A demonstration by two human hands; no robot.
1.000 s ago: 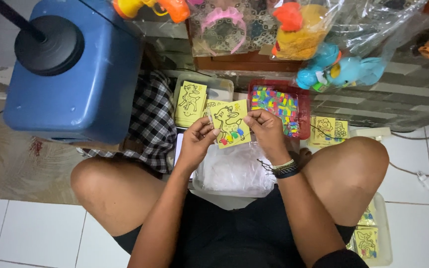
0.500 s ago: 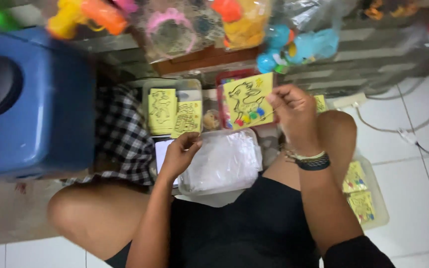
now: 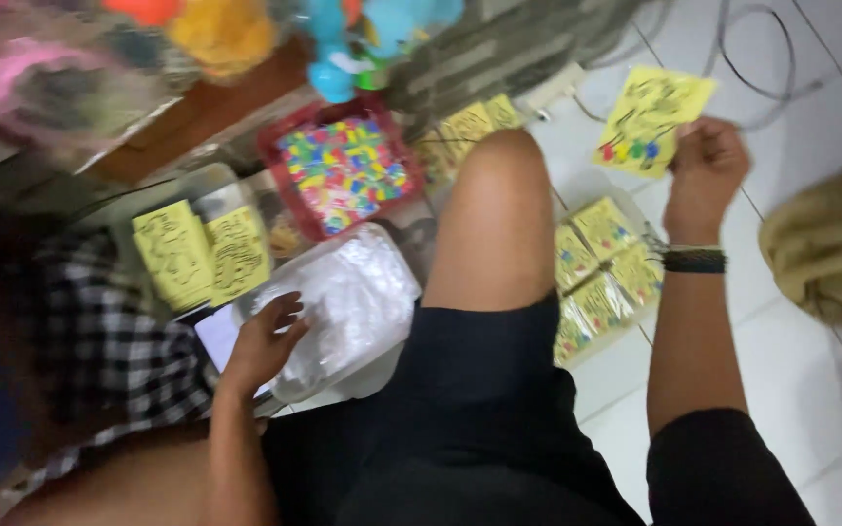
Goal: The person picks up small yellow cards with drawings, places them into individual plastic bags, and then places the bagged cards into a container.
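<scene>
So the right hand (image 3: 704, 168) was out over the white tiled floor (image 3: 811, 380), past the raised knee (image 3: 499, 195), with its fingers pinched shut on the lower edge of a yellow picture card (image 3: 653, 117) that had a dark line drawing and a few coloured dots on it. There was a dark band on that wrist. The left hand (image 3: 263, 341) was loose, fingers slightly spread and apart, resting on a crinkly clear plastic bag (image 3: 353, 292) in front of the lap, not really gripping anything as far as I could tell.

Containers: just beside the right forearm sat a shallow clear tray (image 3: 601, 278) filled with more yellow cards of the same sort, packed edge to edge. Up past the knee was a red basket (image 3: 338, 170) full of small multicoloured pieces. Left of that, two more yellow cards (image 3: 202, 253) stood in a clear box, near a black-and-white checked cloth (image 3: 90, 331). Everything at the top edge was blurry, just bright plastic toys (image 3: 363, 39).
</scene>
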